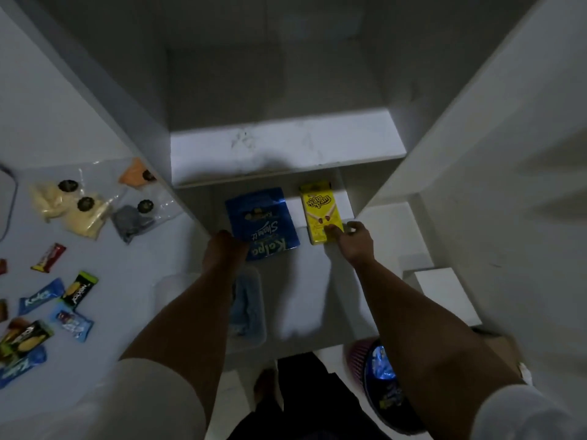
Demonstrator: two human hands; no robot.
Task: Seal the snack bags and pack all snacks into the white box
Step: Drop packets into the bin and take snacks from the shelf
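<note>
At 9 o'clock, small wrapped snacks (pixel 47 309) lie scattered on the white surface (pixel 127 281), with clear snack bags (pixel 92 208) at 10 o'clock. Near centre, the left hand (pixel 224 249) grips the blue pouch (pixel 263 222) by its near corner, fingers curled. At 2 o'clock from it, the right hand (pixel 355 241) pinches the yellow box (pixel 322 212). Both packs lie inside the white box (pixel 286 147).

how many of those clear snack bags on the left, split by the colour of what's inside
pale yellow bags: 2
orange bag: 1
grey bag: 1
total: 4
</note>
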